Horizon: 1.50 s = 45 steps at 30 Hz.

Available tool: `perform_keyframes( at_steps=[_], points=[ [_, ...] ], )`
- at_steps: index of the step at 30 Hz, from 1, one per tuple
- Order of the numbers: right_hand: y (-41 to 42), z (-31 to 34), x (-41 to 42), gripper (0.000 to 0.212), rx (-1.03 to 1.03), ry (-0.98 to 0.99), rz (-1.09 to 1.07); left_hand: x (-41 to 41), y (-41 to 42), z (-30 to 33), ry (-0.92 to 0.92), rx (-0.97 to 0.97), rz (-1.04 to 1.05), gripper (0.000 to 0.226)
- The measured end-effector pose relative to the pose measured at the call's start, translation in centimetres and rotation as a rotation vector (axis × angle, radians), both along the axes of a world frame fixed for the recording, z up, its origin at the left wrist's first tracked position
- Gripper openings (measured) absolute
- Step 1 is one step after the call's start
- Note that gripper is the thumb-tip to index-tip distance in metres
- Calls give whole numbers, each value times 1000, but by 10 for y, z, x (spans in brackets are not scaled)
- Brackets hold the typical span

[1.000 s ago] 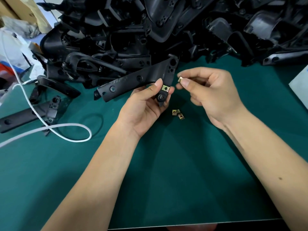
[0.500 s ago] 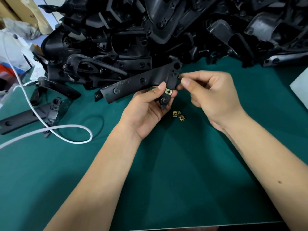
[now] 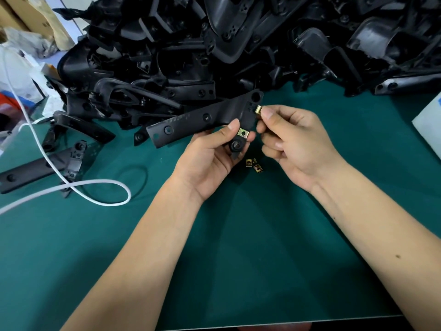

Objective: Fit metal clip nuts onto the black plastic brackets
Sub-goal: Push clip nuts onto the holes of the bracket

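Observation:
My left hand (image 3: 210, 161) grips a long black plastic bracket (image 3: 198, 121) above the green table, its long arm pointing left. One brass clip nut (image 3: 243, 133) sits fitted on the bracket's lower tab, under my left thumb. My right hand (image 3: 296, 144) pinches a second brass clip nut (image 3: 258, 109) between thumb and forefinger, right against the bracket's upper right edge. Three loose clip nuts (image 3: 254, 164) lie on the table just below my hands.
A big heap of black plastic parts (image 3: 214, 48) fills the back of the green table (image 3: 238, 247). Another bracket (image 3: 40, 167) lies at the left with a white cable (image 3: 95, 187) looped over it. A white box (image 3: 429, 125) pokes in at the right edge.
My right hand has brought its clip nut left and up to the bracket's upper edge. The left hand has tilted the bracket slightly up and to the right.

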State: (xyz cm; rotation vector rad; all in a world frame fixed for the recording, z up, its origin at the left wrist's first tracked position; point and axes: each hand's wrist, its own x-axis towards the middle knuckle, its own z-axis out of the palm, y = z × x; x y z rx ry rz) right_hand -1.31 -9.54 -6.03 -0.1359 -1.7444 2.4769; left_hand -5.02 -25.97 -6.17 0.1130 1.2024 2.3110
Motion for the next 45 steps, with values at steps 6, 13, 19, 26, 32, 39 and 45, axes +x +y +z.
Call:
perform_keyframes(
  at_steps=[6, 13, 19, 26, 32, 39, 45],
  points=[
    [0, 1, 0, 20, -11, -10, -20, 0, 0, 1, -13, 6, 20, 9],
    [2, 5, 1, 15, 67, -26, -74, 0, -1, 0, 40, -24, -27, 13],
    [6, 7, -1, 16, 44, -14, -143, -1, -1, 2, -27, -27, -3, 8],
    [8, 4, -2, 12, -15, -26, -85, -2, 0, 4, -147, 25, 51, 20],
    [5, -2, -2, 25, 49, -43, -34, -3, -1, 5, -175, 34, 83, 35],
    [2, 1, 1, 9, 62, -48, -36, -4, 2, 3, -179, 28, 173, 25],
    [3, 1, 1, 13, -108, -85, -54, 1, 8, 1, -79, -47, 196, 38]
  ],
)
